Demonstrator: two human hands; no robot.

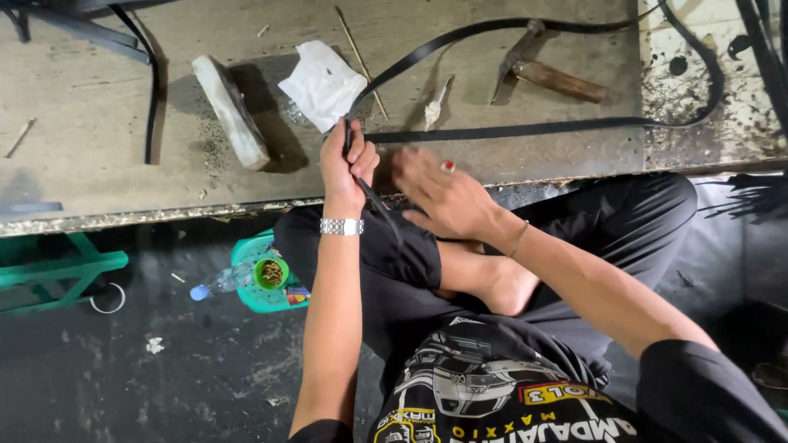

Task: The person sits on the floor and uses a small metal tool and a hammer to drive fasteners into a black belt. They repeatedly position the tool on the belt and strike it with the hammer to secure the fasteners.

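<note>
My left hand fisted tight on black strap at bench edge, right hand open, fingers spread, blurred beside it, hammer well behind, white rag near

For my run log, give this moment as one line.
left hand: grips black strap | right hand: open, beside strap | work board: hammer, white block, white cloth

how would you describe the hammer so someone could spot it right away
Look at the grey, worn wooden board across the top of the view. Toward its right end, inside the loop of the flat black strap, lies the hammer with a brown wooden handle and dark metal head. It is the only handled tool there.
</note>
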